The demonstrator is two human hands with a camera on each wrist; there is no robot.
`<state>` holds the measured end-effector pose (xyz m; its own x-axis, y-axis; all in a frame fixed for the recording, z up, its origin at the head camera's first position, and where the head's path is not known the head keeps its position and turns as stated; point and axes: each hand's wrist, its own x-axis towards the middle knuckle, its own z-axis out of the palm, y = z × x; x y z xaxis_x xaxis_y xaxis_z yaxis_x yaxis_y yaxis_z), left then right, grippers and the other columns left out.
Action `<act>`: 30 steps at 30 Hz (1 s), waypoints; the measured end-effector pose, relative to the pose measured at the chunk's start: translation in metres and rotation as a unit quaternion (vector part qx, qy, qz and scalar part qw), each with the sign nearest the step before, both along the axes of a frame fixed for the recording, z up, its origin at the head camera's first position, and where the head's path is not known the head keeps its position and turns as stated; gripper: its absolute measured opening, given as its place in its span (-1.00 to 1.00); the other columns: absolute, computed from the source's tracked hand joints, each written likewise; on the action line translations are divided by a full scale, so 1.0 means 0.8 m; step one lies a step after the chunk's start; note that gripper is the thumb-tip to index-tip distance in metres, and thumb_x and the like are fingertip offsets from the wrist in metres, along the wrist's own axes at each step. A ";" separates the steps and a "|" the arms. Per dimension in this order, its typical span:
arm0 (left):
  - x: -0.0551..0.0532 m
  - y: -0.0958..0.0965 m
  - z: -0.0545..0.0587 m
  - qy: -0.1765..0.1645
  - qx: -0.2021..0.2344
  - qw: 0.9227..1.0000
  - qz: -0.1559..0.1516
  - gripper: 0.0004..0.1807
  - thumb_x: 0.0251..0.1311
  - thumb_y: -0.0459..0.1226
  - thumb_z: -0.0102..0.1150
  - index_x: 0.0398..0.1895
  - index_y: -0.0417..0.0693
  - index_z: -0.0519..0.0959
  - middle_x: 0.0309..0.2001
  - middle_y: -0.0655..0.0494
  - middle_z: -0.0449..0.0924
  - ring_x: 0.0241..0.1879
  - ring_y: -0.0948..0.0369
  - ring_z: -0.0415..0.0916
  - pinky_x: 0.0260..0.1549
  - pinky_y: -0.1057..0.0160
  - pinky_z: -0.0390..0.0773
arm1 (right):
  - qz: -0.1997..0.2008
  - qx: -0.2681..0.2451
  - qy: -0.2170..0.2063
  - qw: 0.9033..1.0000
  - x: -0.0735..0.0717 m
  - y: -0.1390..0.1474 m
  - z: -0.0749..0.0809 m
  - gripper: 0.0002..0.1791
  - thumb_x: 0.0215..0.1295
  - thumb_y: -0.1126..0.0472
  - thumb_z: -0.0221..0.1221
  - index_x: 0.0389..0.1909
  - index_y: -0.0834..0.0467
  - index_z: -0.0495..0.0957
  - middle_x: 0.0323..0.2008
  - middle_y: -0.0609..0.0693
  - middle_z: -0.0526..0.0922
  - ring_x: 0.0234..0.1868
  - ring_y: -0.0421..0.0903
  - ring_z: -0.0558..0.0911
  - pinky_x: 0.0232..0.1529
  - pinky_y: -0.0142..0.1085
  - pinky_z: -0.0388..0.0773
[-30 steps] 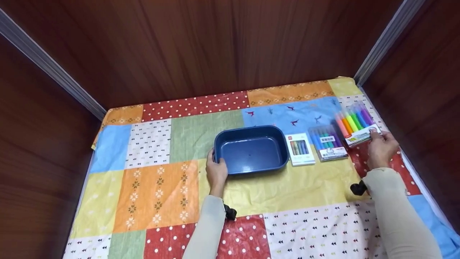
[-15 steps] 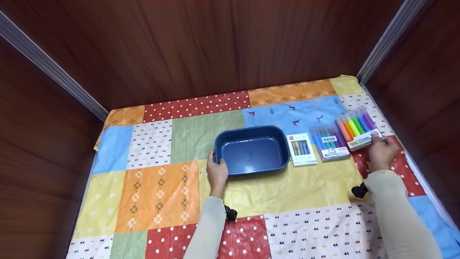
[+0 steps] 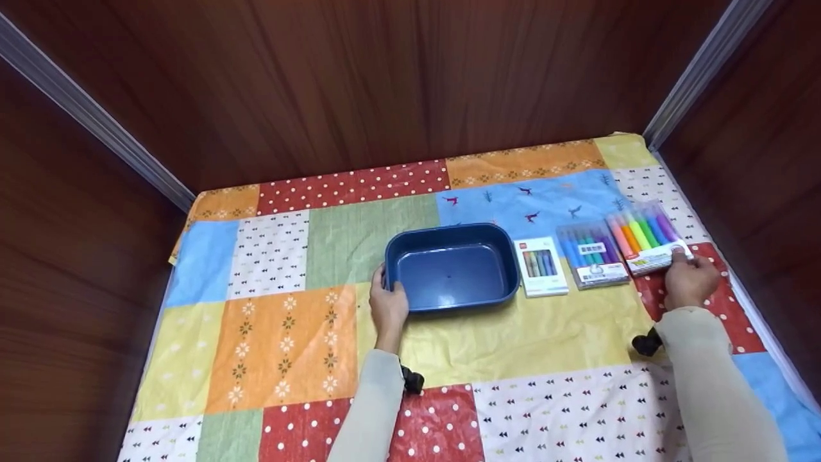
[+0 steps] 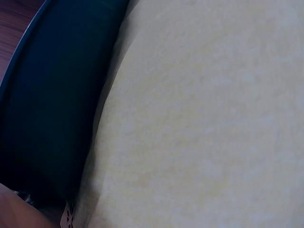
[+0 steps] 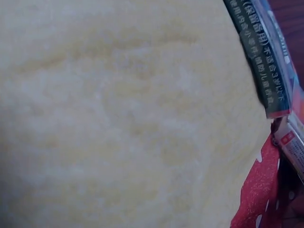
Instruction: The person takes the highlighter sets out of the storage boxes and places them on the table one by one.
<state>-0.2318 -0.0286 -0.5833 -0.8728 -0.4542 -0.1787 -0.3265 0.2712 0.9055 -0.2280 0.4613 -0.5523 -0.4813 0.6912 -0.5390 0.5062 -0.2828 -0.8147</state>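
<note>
My left hand (image 3: 389, 307) grips the left wall of a dark blue plastic basin (image 3: 449, 276), thumb at the rim. In the left wrist view the basin's outer wall (image 4: 57, 95) fills the left side. At the right, my right hand (image 3: 691, 280) pinches the lower right corner of a clear pack of rainbow-coloured markers (image 3: 644, 232). This pack lies beside a second clear pack of blue, green and purple markers (image 3: 591, 256). Between that one and the basin lies a white box of coloured pens (image 3: 542, 266). Dim in the right wrist view are the packs' edges (image 5: 266, 61).
A patchwork tablecloth (image 3: 282, 346) covers the table. Dark wooden panels (image 3: 321, 83) enclose the back and both sides, with metal strips (image 3: 709, 70) at the corners.
My right hand has brought the rainbow marker pack down and nearer to me, in line beside the second pack. The left hand and basin have stayed put.
</note>
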 end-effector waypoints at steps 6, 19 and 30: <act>0.000 0.001 -0.001 0.002 0.003 1.000 0.002 -0.44 0.29 -0.33 0.06 0.38 0.07 0.44 0.31 -0.03 0.56 0.32 -0.05 0.49 0.24 -0.07 0.46 | 0.005 0.010 -0.016 1.000 0.000 0.003 -0.003 -0.54 0.44 -0.08 0.10 0.30 -0.10 0.44 -0.23 -0.26 0.29 -0.22 -0.28 0.36 -0.36 -0.42 0.43; -0.001 0.000 0.000 0.008 0.009 1.000 0.001 -0.45 0.30 -0.32 0.07 0.38 0.11 0.45 0.31 -0.02 0.57 0.32 -0.06 0.49 0.23 -0.08 0.47 | 0.058 0.062 -0.104 0.991 0.002 0.008 -0.010 -0.10 0.40 -0.27 0.01 0.63 -0.03 -0.08 0.59 -0.09 0.15 0.40 -0.14 0.33 0.52 -0.19 0.25; -0.002 0.000 -0.001 -0.002 0.001 1.000 -0.004 -0.44 0.30 -0.30 0.07 0.40 0.11 0.43 0.33 -0.01 0.55 0.33 -0.07 0.48 0.23 -0.10 0.46 | 0.063 0.090 -0.068 0.992 0.007 -0.001 -0.006 -0.07 0.40 -0.10 0.06 0.61 -0.04 -0.27 0.62 0.00 0.02 0.60 -0.07 0.10 0.58 -0.17 0.14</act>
